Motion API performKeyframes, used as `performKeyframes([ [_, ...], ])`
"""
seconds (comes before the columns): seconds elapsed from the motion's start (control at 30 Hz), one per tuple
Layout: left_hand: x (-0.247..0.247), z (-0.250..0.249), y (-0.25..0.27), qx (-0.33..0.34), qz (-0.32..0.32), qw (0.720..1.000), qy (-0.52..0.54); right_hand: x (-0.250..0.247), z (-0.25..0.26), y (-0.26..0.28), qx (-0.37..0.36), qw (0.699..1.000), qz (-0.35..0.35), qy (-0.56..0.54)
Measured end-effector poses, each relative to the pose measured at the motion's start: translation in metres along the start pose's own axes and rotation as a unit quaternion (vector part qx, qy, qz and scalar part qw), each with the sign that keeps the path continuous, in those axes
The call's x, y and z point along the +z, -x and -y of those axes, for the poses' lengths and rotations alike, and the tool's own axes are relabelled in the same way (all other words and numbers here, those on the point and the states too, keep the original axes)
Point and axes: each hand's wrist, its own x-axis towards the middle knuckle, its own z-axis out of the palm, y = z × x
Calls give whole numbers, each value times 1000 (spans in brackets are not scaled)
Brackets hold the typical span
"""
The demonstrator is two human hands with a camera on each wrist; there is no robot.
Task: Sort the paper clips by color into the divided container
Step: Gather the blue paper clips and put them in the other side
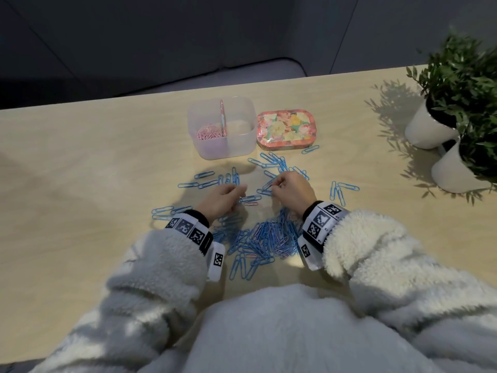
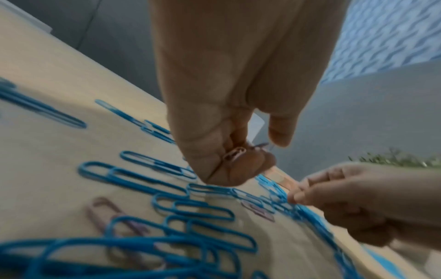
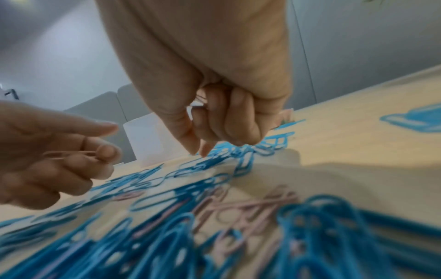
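A clear divided container (image 1: 243, 103) stands at the back of the table, with pink clips (image 1: 208, 134) in its left compartment. Blue paper clips (image 1: 265, 234) lie heaped and scattered in front of it, a few pink ones (image 1: 282, 244) mixed in. My left hand (image 1: 239, 193) hovers over the spread with pink clips (image 2: 235, 153) gripped in its curled fingers. My right hand (image 1: 273, 185) is curled too, with thin pale pink clip wires (image 3: 200, 102) tucked in its fingers. Its thumb and forefinger tips (image 3: 194, 148) point down at the blue clips.
A floral lid (image 1: 286, 129) lies just right of the container. Two white pots with green plants (image 1: 457, 109) stand at the table's right edge. One pink clip (image 1: 250, 203) lies between my hands. Bare wood stretches to the left.
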Motion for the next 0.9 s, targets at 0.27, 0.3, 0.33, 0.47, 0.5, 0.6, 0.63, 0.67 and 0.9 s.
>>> performKeyframes([
  [0.27, 15, 3, -8, 112, 5, 942, -316, -11, -3, -11, 6, 998, 4, -55],
  [0.3, 16, 3, -8, 117, -1, 939, -323, -13, 0, -10, 6, 998, 5, -59],
  [0.33, 16, 4, -8, 123, -10, 935, -332, -14, 4, -12, 8, 998, 4, -67],
  [0.47, 18, 5, -9, 136, -24, 913, -385, -24, 36, -21, -1, 990, 36, -133],
  [0.5, 18, 5, -9, 136, -19, 909, -395, -28, 47, -25, -7, 988, 49, -146],
  [0.6, 19, 7, -8, 128, 1, 896, -425, -38, 84, -38, -38, 982, 64, -172],
  [0.63, 18, 8, -7, 127, 3, 893, -432, -40, 98, -43, -53, 980, 64, -182],
  [0.67, 18, 10, -6, 128, 6, 890, -438, -39, 112, -49, -63, 977, 61, -195],
  [0.9, 8, 22, 0, 156, -2, 895, -418, -14, 169, -82, -72, 975, 87, -190],
])
